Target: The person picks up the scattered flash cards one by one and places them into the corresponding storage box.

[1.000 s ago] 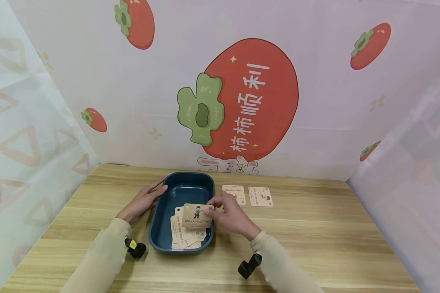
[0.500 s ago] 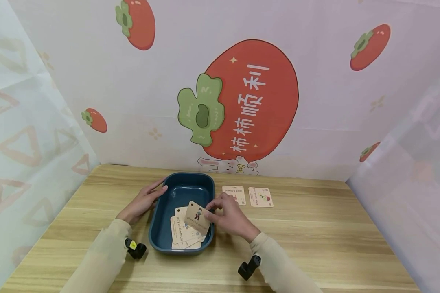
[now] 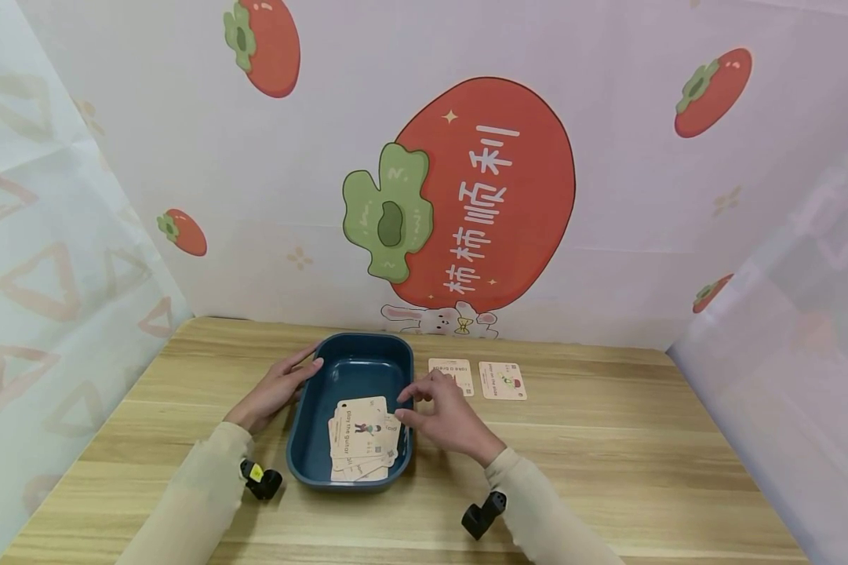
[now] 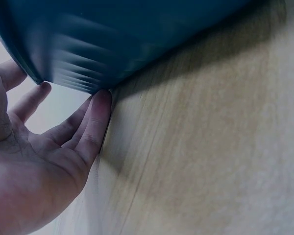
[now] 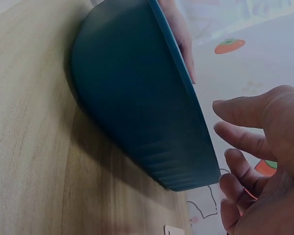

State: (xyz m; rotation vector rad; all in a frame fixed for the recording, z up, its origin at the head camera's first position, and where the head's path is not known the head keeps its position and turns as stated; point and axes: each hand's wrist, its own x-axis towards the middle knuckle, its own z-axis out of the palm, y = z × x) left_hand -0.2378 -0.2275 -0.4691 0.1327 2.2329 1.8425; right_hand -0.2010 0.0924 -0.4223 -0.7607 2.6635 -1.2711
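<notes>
Beside the left wall of a dark blue tray (image 3: 339,384), my left hand (image 3: 275,390) holds its side, the thumb hooked over the rim and the other fingers against the outer wall. My right hand (image 3: 445,412) hovers at the tray's right rim with nothing between thumb and fingers; in the right wrist view its fingers are loosely bent. Inside the tray's near half lies a loose pile of cream picture cards. Uppermost is the "play the guitar" card (image 3: 362,431), lying flat. Cards beneath are mostly covered.
Behind my right hand, a "take a break" card (image 3: 452,369) lies on the wooden table (image 3: 607,455), partly hidden by the fingers. A second card (image 3: 503,380) lies to its right. A printed fabric wall (image 3: 607,235) stands at the table's back edge.
The right hand has let go of the guitar card, which turned and dropped flat onto the pile. Its thumb and fingers have parted. The left hand has stayed put.
</notes>
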